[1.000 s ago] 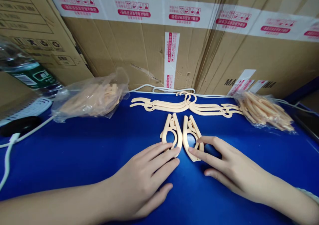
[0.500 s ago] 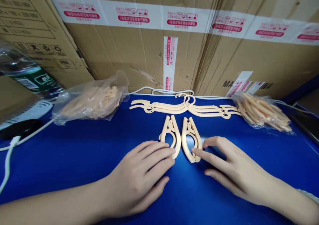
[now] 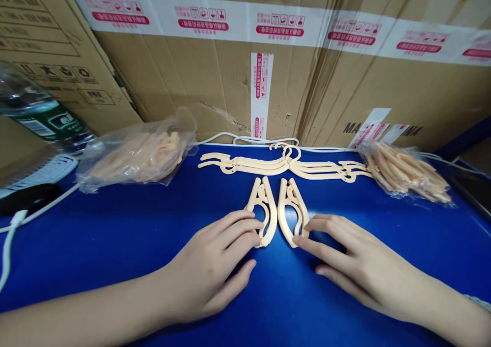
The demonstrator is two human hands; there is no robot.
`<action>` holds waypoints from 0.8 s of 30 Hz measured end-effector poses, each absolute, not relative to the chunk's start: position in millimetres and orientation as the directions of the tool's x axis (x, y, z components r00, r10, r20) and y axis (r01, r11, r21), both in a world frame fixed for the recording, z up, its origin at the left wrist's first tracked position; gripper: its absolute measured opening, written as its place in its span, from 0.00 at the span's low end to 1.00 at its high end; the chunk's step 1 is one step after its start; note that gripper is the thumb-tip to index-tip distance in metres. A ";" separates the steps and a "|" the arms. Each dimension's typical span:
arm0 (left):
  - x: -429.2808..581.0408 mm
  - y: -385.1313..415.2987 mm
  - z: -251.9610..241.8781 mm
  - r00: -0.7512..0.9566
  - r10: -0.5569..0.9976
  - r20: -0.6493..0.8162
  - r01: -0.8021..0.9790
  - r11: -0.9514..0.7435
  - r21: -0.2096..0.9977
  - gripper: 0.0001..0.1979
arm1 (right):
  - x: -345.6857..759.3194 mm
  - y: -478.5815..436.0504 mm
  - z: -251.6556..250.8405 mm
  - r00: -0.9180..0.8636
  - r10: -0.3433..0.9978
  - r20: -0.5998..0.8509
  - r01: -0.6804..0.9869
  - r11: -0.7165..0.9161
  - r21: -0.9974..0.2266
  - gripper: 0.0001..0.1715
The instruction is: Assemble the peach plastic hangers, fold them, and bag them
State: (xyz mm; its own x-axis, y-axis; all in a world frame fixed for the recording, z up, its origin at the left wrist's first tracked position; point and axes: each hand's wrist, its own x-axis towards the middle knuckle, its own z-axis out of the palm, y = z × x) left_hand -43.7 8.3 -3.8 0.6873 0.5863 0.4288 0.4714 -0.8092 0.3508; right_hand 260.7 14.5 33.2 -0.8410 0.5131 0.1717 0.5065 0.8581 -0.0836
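Observation:
Two folded cream plastic hangers lie side by side on the blue tabletop. My left hand (image 3: 218, 265) rests its fingertips on the lower outer part of the left folded hanger (image 3: 272, 214), fingers stretched out and thumb apart. On the other side, my right hand (image 3: 356, 265) touches the lower end of the right folded hanger (image 3: 282, 214) with its outstretched fingers. Neither hand wraps round a hanger. Just behind them, several unfolded hangers (image 3: 261, 167) lie overlapped, their hooks meeting in the middle.
A clear bag of folded hangers (image 3: 134, 155) lies at left, another bag of hangers (image 3: 406, 173) at right. Behind stand large cardboard boxes (image 3: 184, 81). A water bottle (image 3: 46, 114), a black mouse-like object (image 3: 30, 198) and a white cable (image 3: 9, 250) are at far left.
My left hand has drawn back slightly to the left, uncovering more of its hanger. My right fingertips have shifted a little on the right hanger, which now sits slightly further left.

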 end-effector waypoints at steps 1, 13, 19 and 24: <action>-43.5 8.5 -4.0 0.688 0.588 0.426 0.469 -0.808 0.357 0.13 | 260.9 14.7 33.5 -0.841 0.514 0.171 0.507 0.858 -0.083 0.27; -47.2 16.4 1.4 0.357 0.851 0.385 0.447 -0.518 0.729 0.04 | 263.9 16.5 36.8 -0.780 0.580 0.235 0.556 0.815 -0.166 0.07; -49.0 26.3 1.0 0.174 0.967 0.188 0.407 -0.244 0.880 0.09 | 265.1 17.2 37.6 -0.759 0.589 0.277 0.588 0.803 -0.097 0.15; -49.1 25.8 0.1 0.199 0.967 0.157 0.409 -0.228 0.883 0.12 | 265.7 16.1 36.9 -0.757 0.587 0.288 0.586 0.804 -0.099 0.18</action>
